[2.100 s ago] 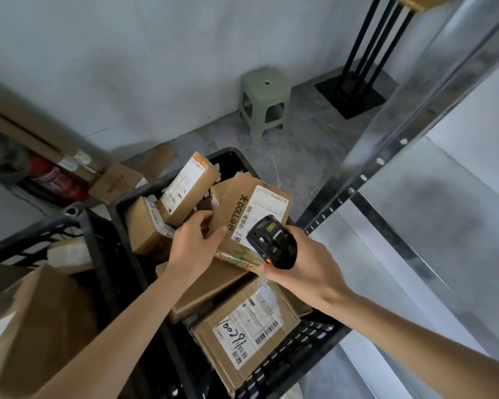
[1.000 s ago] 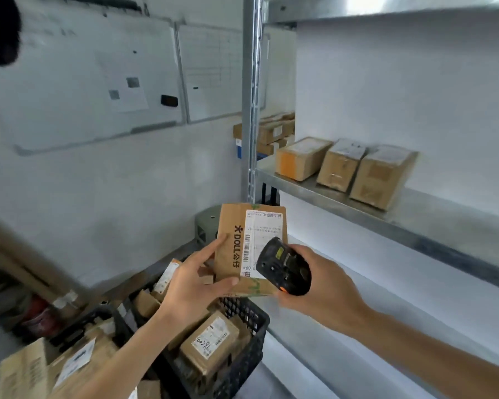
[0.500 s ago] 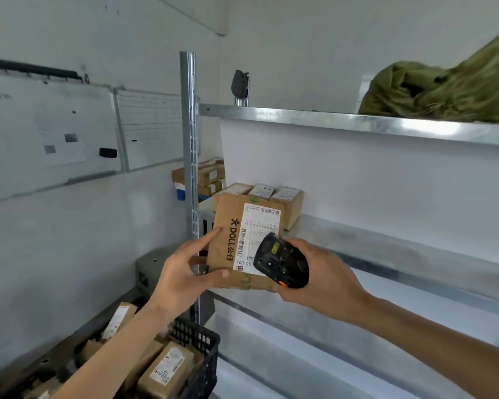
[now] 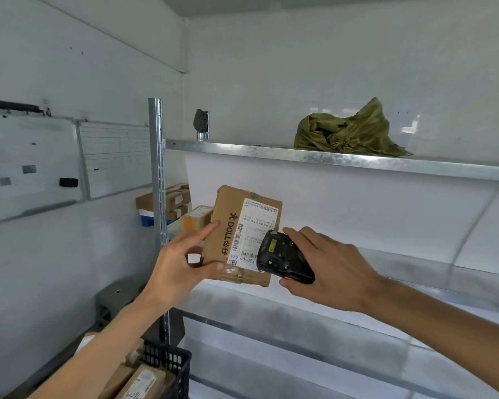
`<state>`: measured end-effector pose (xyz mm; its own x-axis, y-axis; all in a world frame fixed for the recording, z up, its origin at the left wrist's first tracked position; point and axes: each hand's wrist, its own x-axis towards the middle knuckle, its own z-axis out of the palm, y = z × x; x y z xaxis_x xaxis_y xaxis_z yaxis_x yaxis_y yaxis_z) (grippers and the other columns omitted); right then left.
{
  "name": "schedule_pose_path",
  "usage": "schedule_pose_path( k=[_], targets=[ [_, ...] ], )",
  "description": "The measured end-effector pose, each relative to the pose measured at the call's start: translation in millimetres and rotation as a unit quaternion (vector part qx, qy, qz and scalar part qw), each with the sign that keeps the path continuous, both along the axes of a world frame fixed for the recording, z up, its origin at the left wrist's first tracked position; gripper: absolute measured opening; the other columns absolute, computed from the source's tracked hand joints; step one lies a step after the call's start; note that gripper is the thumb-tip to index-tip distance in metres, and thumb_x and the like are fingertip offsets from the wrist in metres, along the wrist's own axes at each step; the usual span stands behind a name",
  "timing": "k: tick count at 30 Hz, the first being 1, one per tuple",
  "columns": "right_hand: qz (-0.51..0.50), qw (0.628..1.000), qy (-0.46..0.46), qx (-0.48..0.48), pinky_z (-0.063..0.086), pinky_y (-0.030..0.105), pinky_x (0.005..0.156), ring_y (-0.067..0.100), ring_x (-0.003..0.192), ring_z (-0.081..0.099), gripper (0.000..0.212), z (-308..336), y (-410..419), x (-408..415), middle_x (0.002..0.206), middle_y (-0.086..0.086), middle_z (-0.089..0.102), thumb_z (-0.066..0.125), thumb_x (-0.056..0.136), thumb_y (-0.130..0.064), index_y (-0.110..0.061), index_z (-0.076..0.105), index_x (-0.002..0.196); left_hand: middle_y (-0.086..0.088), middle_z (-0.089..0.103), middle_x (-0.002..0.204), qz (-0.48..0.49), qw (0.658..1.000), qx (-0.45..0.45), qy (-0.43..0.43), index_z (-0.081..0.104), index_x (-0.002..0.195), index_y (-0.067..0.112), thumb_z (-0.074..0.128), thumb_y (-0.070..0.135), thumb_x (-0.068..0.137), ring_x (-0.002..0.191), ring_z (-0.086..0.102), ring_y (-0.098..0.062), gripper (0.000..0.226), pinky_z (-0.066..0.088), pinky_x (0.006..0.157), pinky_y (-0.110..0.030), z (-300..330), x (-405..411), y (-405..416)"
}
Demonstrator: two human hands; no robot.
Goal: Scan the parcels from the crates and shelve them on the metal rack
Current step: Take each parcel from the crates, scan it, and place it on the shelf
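A brown cardboard parcel (image 4: 231, 226) with a white shipping label and black lettering is held upright in front of the metal rack (image 4: 329, 161). My left hand (image 4: 182, 262) pinches its lower left corner between thumb and forefinger. My right hand (image 4: 333, 273) grips a black handheld scanner (image 4: 283, 257) just right of the parcel, overlapping the label's lower right. Behind the parcel, another brown parcel (image 4: 198, 221) sits on the middle shelf. A black crate (image 4: 170, 365) with more parcels shows at the bottom left.
An olive green bag (image 4: 349, 132) lies on the top shelf. The rack's upright post (image 4: 157, 174) stands left of the parcel. Stacked boxes (image 4: 167, 201) sit behind the post. Whiteboards (image 4: 69, 159) hang on the left wall. A grey stool (image 4: 118, 298) stands below.
The parcel went from the crate up to the rack's middle shelf level, with the scanner beside it. My view rose from the crate to the shelves.
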<state>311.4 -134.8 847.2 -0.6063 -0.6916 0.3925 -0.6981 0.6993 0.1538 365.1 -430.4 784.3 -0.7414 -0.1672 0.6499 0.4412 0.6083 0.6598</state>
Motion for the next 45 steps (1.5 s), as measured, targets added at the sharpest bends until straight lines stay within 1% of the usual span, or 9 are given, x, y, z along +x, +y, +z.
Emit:
schedule_pose_path(
  k=[2, 8, 11, 14, 23, 28, 39, 43, 45],
  targets=[
    [-0.016, 0.999, 0.016, 0.03, 0.054, 0.034, 0.076, 0.015, 0.114, 0.056, 0.09, 12, 12, 3, 0.141, -0.009, 0.04, 0.049, 0.091, -0.074, -0.026, 0.015, 0.159, 0.025, 0.057, 0.123, -0.006, 1.0, -0.004, 0.009, 0.051, 0.135, 0.052, 0.09, 0.01, 0.071, 0.103, 0.062, 0.001, 0.086, 0.059, 0.081, -0.018, 11, 0, 9],
    [-0.033, 0.997, 0.022, 0.068, 0.051, 0.03, 0.066, 0.015, 0.1, 0.056, 0.082, 47, 46, 3, 0.129, -0.006, 0.043, 0.054, 0.087, -0.066, -0.026, 0.024, 0.152, 0.018, 0.057, 0.125, -0.01, 0.999, -0.024, 0.03, 0.051, 0.138, 0.048, 0.09, 0.011, 0.072, 0.104, 0.064, -0.007, 0.085, 0.057, 0.08, -0.012, 37, -12, 30],
    [-0.038, 0.997, 0.027, 0.066, 0.055, 0.034, 0.067, 0.015, 0.097, 0.056, 0.077, 59, 63, 2, 0.125, -0.008, 0.045, 0.056, 0.087, -0.066, -0.028, 0.029, 0.148, 0.015, 0.057, 0.125, -0.015, 0.998, -0.051, 0.042, 0.052, 0.14, 0.046, 0.09, 0.012, 0.073, 0.106, 0.062, -0.002, 0.085, 0.059, 0.088, -0.02, 46, -21, 40],
    [-0.043, 0.995, 0.046, 0.075, 0.05, 0.029, 0.064, 0.013, 0.098, 0.056, 0.072, 69, 77, 2, 0.125, -0.008, 0.047, 0.057, 0.088, -0.064, -0.029, 0.032, 0.145, 0.013, 0.058, 0.122, -0.017, 0.997, -0.065, 0.039, 0.051, 0.143, 0.045, 0.09, 0.014, 0.073, 0.105, 0.063, -0.005, 0.086, 0.06, 0.092, -0.029, 52, -32, 48],
    [-0.075, 0.985, 0.109, 0.112, 0.045, 0.03, 0.063, 0.016, 0.099, 0.056, 0.071, 85, 102, 3, 0.127, -0.007, 0.049, 0.051, 0.088, -0.066, -0.029, 0.033, 0.145, 0.015, 0.056, 0.119, -0.018, 0.994, -0.093, 0.06, 0.047, 0.139, 0.057, 0.09, 0.017, 0.074, 0.105, 0.063, -0.008, 0.087, 0.06, 0.09, -0.029, 63, -53, 71],
    [-0.085, 0.983, 0.117, 0.111, 0.05, 0.031, 0.066, 0.018, 0.099, 0.057, 0.069, 88, 110, 3, 0.126, -0.006, 0.049, 0.051, 0.088, -0.066, -0.028, 0.035, 0.143, 0.013, 0.056, 0.118, -0.016, 0.993, -0.097, 0.066, 0.048, 0.141, 0.053, 0.09, 0.014, 0.074, 0.102, 0.064, -0.007, 0.088, 0.061, 0.087, -0.031, 65, -56, 81],
    [-0.102, 0.979, 0.119, 0.129, 0.048, 0.03, 0.066, 0.018, 0.1, 0.056, 0.071, 87, 125, 4, 0.127, -0.005, 0.05, 0.052, 0.088, -0.065, -0.026, 0.035, 0.145, 0.016, 0.055, 0.119, -0.01, 0.991, -0.114, 0.068, 0.046, 0.14, 0.055, 0.09, 0.018, 0.074, 0.106, 0.062, -0.008, 0.088, 0.059, 0.087, -0.021, 61, -56, 91],
    [-0.103, 0.979, 0.117, 0.132, 0.045, 0.029, 0.065, 0.019, 0.1, 0.056, 0.072, 88, 129, 5, 0.129, -0.004, 0.05, 0.053, 0.088, -0.065, -0.026, 0.034, 0.146, 0.016, 0.056, 0.118, -0.008, 0.991, -0.113, 0.073, 0.046, 0.138, 0.056, 0.091, 0.018, 0.073, 0.103, 0.062, -0.006, 0.087, 0.053, 0.083, -0.008, 61, -55, 95],
    [-0.106, 0.977, 0.122, 0.14, 0.042, 0.029, 0.065, 0.019, 0.101, 0.056, 0.073, 88, 129, 7, 0.13, -0.003, 0.05, 0.052, 0.089, -0.065, -0.026, 0.033, 0.147, 0.016, 0.057, 0.117, -0.006, 0.99, -0.115, 0.076, 0.047, 0.138, 0.055, 0.091, 0.018, 0.073, 0.104, 0.062, -0.006, 0.087, 0.053, 0.083, -0.008, 61, -55, 97]
  ],
)
